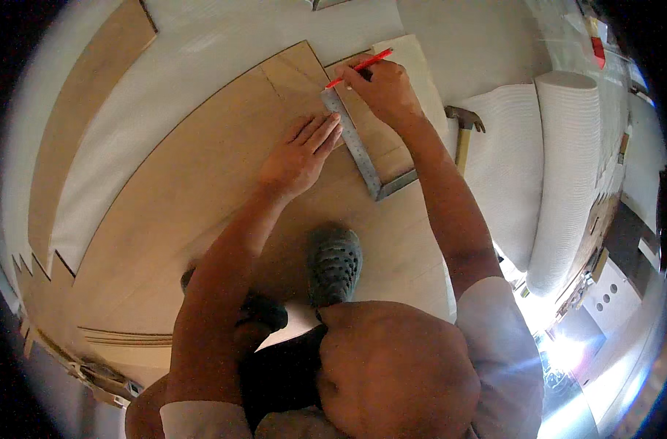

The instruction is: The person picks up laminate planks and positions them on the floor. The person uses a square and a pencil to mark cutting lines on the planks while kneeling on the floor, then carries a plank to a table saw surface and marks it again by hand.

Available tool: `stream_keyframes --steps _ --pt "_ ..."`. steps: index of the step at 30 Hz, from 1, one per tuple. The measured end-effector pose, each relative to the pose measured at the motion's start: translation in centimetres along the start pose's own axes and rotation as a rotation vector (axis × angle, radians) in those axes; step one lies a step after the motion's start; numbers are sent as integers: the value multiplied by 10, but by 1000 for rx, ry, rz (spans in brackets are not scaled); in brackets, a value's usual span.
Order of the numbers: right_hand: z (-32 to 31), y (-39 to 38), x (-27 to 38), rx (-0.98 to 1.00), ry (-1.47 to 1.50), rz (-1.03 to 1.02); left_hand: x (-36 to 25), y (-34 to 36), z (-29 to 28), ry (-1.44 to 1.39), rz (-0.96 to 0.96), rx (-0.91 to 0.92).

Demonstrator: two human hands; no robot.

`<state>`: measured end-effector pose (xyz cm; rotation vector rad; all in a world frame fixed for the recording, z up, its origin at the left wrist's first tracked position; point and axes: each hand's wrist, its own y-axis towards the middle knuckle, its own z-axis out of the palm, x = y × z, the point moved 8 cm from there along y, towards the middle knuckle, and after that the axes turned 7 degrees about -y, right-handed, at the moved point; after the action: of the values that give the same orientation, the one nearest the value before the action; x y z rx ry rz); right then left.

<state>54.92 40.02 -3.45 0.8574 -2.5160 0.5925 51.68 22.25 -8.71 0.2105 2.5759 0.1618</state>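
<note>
A metal square (357, 150) lies on light-brown boards (202, 175), its short arm toward the right. My left hand (300, 154) lies flat, fingers stretched out, with fingertips at the left edge of the square's long arm. My right hand (385, 91) grips a red pencil (374, 60), its tip at the top end of the square. Beside that long arm is a smaller board piece (381, 146).
A hammer (463, 143) with a pale handle lies right of the boards, near a white foam roll (565, 175). A long board strip (92, 88) lies on the white sheet at left. My shoe (336, 263) rests on the board.
</note>
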Motion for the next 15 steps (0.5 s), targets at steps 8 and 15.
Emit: stream_keyframes --steps 8,15 --pt "7 1 12 -61 -89 -189 0 2 -3 9 31 -35" --pt "-16 -32 8 -146 42 -152 0 -3 -3 62 35 -82"
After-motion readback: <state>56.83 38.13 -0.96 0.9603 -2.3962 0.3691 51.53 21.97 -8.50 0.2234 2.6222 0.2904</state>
